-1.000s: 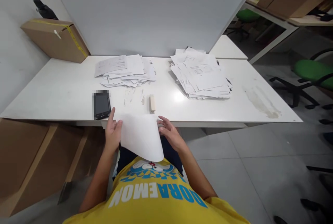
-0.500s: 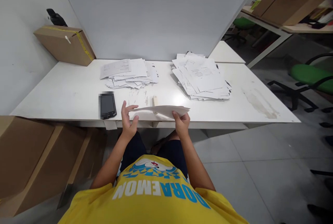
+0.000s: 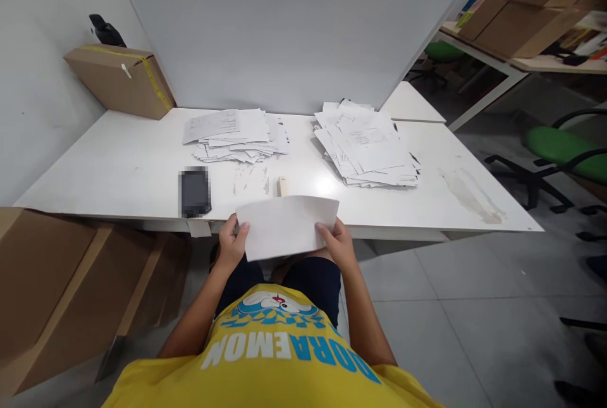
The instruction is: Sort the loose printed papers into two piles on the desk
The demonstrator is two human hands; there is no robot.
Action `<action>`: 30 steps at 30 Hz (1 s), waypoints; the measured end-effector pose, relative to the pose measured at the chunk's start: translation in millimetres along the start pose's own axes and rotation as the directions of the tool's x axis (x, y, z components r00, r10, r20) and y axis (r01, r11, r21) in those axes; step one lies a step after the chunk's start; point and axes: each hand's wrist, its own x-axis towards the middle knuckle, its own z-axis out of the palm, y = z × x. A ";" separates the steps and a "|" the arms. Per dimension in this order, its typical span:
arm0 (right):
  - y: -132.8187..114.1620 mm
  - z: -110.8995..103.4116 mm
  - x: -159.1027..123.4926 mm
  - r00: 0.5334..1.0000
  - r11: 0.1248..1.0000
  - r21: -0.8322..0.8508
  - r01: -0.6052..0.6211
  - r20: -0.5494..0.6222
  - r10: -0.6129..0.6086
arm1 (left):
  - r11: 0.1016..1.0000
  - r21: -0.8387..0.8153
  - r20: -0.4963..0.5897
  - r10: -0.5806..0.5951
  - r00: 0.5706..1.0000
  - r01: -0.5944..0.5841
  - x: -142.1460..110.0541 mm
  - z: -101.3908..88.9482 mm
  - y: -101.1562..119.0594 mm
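Note:
A white sheet of paper (image 3: 287,228) is held over the table's front edge, its blank face tilted up toward me; whether it is one sheet or more I cannot tell. My left hand (image 3: 232,240) pinches its left edge, thumb on top. On the right side my right hand (image 3: 337,238) grips it the same way, fingers tucked behind. Just beyond the paper lies a small beige block-like object (image 3: 282,186), partly covered by it. Two untidy paper stacks lie farther back, the left stack (image 3: 237,136) and the larger right stack (image 3: 367,145), with print on their top sheets.
On the white table (image 3: 142,161), a dark handheld device (image 3: 195,193) lies front left. A taped cardboard box (image 3: 121,82) stands at the back left by the partition (image 3: 294,28). Large cartons (image 3: 52,275) flank me on the left. A green chair (image 3: 564,152) is off to the right.
The paper has turned from nearly edge-on to face up toward me and come lower. My left hand, spread before, has closed on its left edge.

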 end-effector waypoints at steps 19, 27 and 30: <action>14.0 -81.4 -24.0 0.910 0.924 0.120 -0.363 -0.167 0.380 | 0.961 0.233 0.546 -0.004 0.838 -0.147 107.5 83.8 -6.4; 9.3 -68.3 -13.3 0.917 0.931 0.100 -0.352 -0.161 0.364 | 0.927 0.294 0.675 -0.029 0.737 -0.233 111.8 98.0 -17.4; 5.1 -64.7 -9.4 0.909 0.921 0.115 -0.371 -0.155 0.386 | 0.926 0.298 0.685 -0.038 0.727 -0.232 111.1 97.5 -17.3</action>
